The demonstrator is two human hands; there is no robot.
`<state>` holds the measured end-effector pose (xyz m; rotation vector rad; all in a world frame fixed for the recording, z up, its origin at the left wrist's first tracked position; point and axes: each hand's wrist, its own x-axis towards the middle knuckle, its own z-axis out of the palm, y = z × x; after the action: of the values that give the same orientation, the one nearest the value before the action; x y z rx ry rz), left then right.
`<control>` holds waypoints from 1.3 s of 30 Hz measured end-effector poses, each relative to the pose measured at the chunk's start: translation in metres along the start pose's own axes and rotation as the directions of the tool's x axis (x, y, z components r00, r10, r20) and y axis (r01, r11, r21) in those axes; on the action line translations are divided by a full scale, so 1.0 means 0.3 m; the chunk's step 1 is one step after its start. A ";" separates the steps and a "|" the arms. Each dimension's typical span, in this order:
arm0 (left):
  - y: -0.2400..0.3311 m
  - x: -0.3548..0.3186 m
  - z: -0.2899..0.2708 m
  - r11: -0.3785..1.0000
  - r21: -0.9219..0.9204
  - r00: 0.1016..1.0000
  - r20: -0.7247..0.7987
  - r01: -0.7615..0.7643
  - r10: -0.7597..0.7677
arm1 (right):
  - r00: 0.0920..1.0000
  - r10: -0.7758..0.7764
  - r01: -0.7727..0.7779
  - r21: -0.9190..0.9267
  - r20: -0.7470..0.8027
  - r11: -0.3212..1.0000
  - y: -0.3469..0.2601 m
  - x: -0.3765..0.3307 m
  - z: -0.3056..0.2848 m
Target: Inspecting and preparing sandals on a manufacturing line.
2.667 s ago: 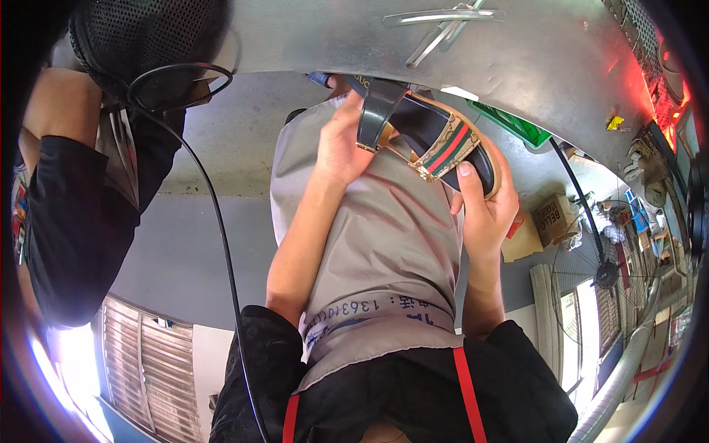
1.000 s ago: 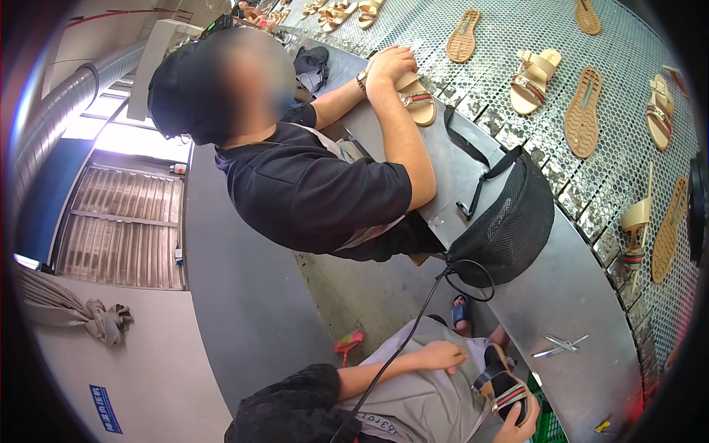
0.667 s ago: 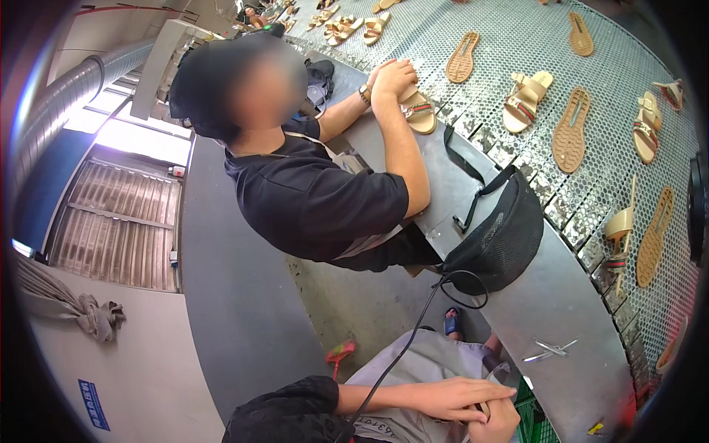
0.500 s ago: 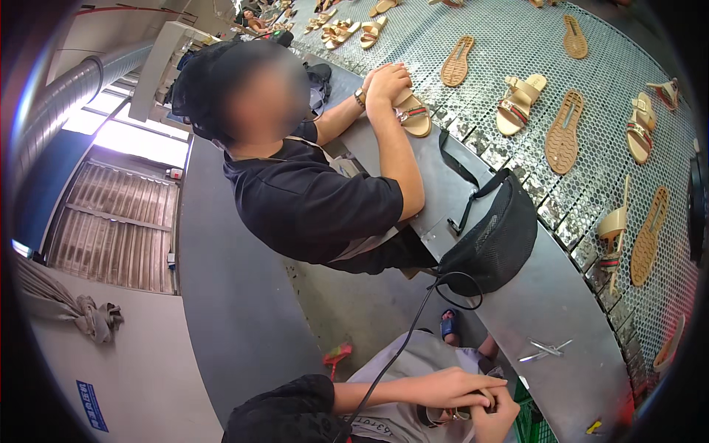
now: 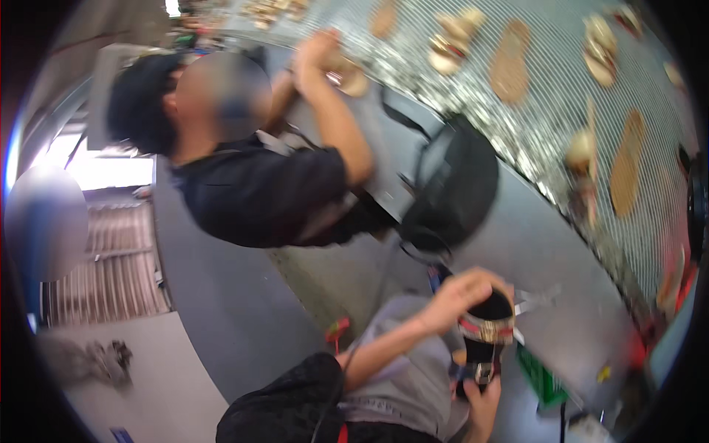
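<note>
Head view: past a co-worker (image 5: 258, 184) at the metal table (image 5: 546, 251), a black sandal (image 5: 484, 336) stands lengthwise over the person's lap, left hand (image 5: 461, 292) curled over its top, right hand (image 5: 480, 391) gripping its lower end.

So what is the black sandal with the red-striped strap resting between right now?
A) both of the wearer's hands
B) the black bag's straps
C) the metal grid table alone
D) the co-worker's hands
A: the left hand grips the top of the black sandal with the red-striped strap, and the right hand holds its lower end.
</note>
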<state>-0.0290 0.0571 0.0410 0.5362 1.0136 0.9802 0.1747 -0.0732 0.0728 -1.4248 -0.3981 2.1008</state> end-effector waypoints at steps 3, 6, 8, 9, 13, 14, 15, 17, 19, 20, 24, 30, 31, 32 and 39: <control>0.134 0.046 0.031 1.000 -0.017 1.000 0.023 -0.010 0.011 | 0.997 0.041 -0.033 -0.114 0.068 0.993 -0.030 0.000 0.018; 0.169 0.100 0.069 1.000 -0.001 1.000 0.007 -0.027 0.028 | 0.995 -0.085 0.080 0.081 0.057 0.993 -0.055 0.007 0.096; 0.142 0.139 0.071 0.999 -0.009 0.999 0.004 -0.041 0.042 | 0.999 -0.050 0.050 0.107 0.001 0.993 -0.090 0.027 0.104; 0.128 0.155 0.073 0.997 0.021 0.997 0.013 -0.072 0.071 | 0.999 -0.044 0.046 0.107 -0.017 0.993 -0.091 0.027 0.095; 0.127 0.165 0.085 0.997 0.026 0.997 0.015 -0.070 0.070 | 0.998 -0.049 0.053 0.106 -0.040 0.993 -0.110 0.020 0.094; 0.134 0.164 0.099 0.998 0.020 0.998 0.023 -0.063 0.062 | 0.997 -0.058 0.063 0.091 -0.051 0.994 -0.120 0.017 0.090; 0.146 0.163 0.116 0.998 0.014 0.998 0.035 -0.059 0.058 | 0.995 -0.082 0.086 0.082 -0.056 0.993 -0.126 0.004 0.090; 0.150 0.127 0.125 0.999 0.009 0.998 0.038 -0.045 0.044 | 0.997 0.014 -0.009 0.068 -0.076 0.998 -0.124 -0.021 0.097; 0.115 0.161 0.096 1.000 -0.020 1.000 0.020 -0.005 0.005 | 0.997 -0.028 0.033 0.080 -0.067 0.996 -0.123 0.011 0.097; 0.102 0.158 0.088 0.999 -0.044 1.000 0.012 0.023 -0.022 | 0.998 -0.003 0.010 0.106 -0.063 0.994 -0.119 0.011 0.099; 0.119 0.172 0.098 0.990 -0.137 1.000 -0.005 -0.026 0.025 | 0.995 -0.078 0.074 0.081 0.055 0.994 -0.163 0.022 0.106; 0.107 0.327 0.093 0.966 -0.123 0.965 -0.160 -0.228 0.207 | 0.967 -0.243 0.190 0.426 0.073 0.884 -0.414 0.157 0.095; 0.113 0.354 0.063 0.945 0.178 0.949 -0.110 -0.275 0.296 | 0.953 -0.303 0.287 0.391 -0.022 0.874 -0.491 0.207 0.092; 0.112 0.378 0.038 0.943 0.178 0.947 -0.108 -0.281 0.302 | 0.918 -0.384 0.396 0.251 -0.099 0.883 -0.586 0.268 0.074; 0.024 0.452 0.030 0.028 0.971 0.846 0.192 -0.237 0.497 | 0.253 -0.967 0.344 -0.933 -0.017 0.106 -1.485 1.041 -0.196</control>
<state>0.0003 0.1794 -0.0108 2.0109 1.7477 0.6456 0.2696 0.4654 0.0533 -1.7133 -1.5538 0.3046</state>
